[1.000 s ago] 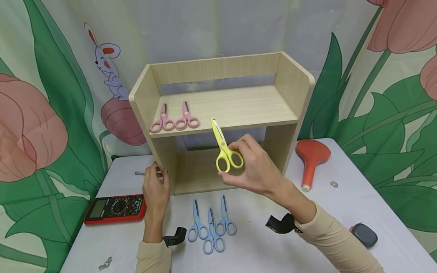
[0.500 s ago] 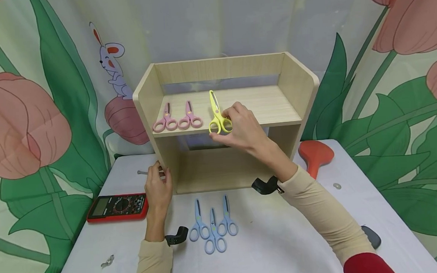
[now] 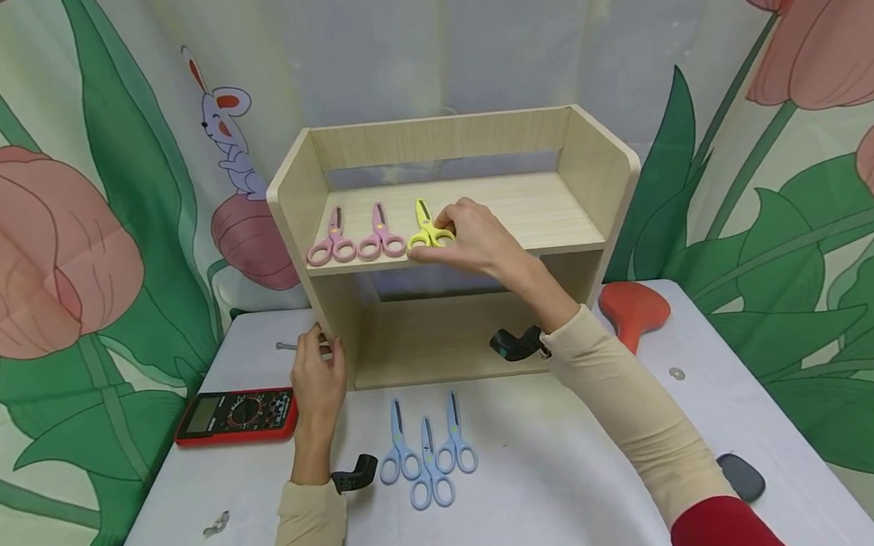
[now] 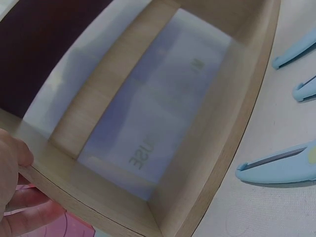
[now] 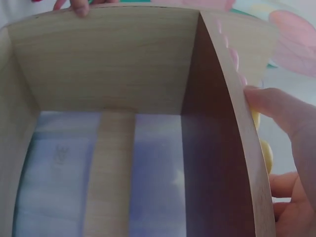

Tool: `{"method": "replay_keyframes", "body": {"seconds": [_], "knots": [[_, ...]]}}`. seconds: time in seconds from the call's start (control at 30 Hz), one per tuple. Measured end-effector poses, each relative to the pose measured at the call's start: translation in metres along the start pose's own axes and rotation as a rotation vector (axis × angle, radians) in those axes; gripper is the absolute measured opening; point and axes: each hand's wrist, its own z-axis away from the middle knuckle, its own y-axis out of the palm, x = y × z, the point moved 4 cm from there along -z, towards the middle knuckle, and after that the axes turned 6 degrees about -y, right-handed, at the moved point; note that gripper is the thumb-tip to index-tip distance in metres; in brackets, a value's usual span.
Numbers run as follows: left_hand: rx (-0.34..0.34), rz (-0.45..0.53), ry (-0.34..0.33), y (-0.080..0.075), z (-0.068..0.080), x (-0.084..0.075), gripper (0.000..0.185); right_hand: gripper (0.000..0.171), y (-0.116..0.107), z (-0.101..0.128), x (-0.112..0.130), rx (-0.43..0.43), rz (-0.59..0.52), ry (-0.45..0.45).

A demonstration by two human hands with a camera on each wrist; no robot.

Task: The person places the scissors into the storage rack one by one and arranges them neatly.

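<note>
A light wooden shelf unit (image 3: 581, 172) stands on the white table (image 3: 556, 499). Two pink scissors (image 3: 333, 239) (image 3: 380, 235) lie side by side on its upper board. Just right of them lies a yellow pair of scissors (image 3: 425, 224), and my right hand (image 3: 445, 231) pinches its handles at the board's front edge. In the right wrist view that hand (image 5: 291, 148) curls over the board's edge, with a bit of the yellow scissors (image 5: 265, 154) showing. My left hand (image 3: 321, 343) grips the front of the shelf's left side panel (image 4: 59, 190). Three blue scissors (image 3: 427, 457) lie on the table in front.
A red multimeter (image 3: 235, 415) lies left of the shelf, with a screw (image 3: 285, 346) behind it. An orange-red saddle-shaped object (image 3: 630, 311) and a washer (image 3: 676, 373) lie to the right. A dark grey object (image 3: 738, 476) sits at the front right, a metal bit (image 3: 215, 524) at the front left.
My right hand has carried the yellow scissors up from in front of the lower opening and laid them flat on the upper board beside the pink pairs. The left hand has stayed on the side panel.
</note>
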Motion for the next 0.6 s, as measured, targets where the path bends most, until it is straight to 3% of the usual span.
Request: {"method": "replay_keyframes", "body": {"seconds": [0.33, 0.6], "knots": [[-0.017, -0.001, 0.026, -0.0008, -0.0015, 0.0000, 0.034, 0.071, 0.0013, -0.0030, 0.0010, 0.014, -0.009, 0.005], [-0.008, 0.000, 0.023, 0.0000, -0.0014, 0.0002, 0.035, 0.084, 0.0010, 0.0041, 0.0011, -0.025, -0.008, 0.033]]}}
